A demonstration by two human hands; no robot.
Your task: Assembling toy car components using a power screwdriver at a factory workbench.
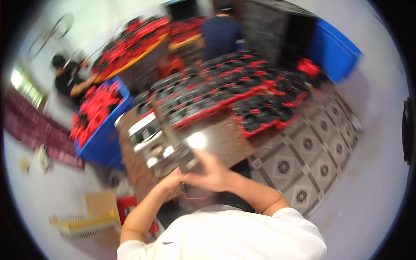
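My right hand (212, 171) and my left hand (170, 182) meet close to my chest, fingers curled around a small dark part (185, 187) with a thin red loop below it. The picture is blurred, so the part's shape is unclear. Just beyond my hands a metal machine (158, 145) stands at the near corner of a brown table (225, 143), with a bright glare spot on it.
Red trays of black and red parts (225, 89) cover the table's far side. A blue bin of red parts (97, 117) stands at the left, a large blue container (336, 50) at the back right. Two people work at the back. A cardboard box (102, 203) lies on the floor.
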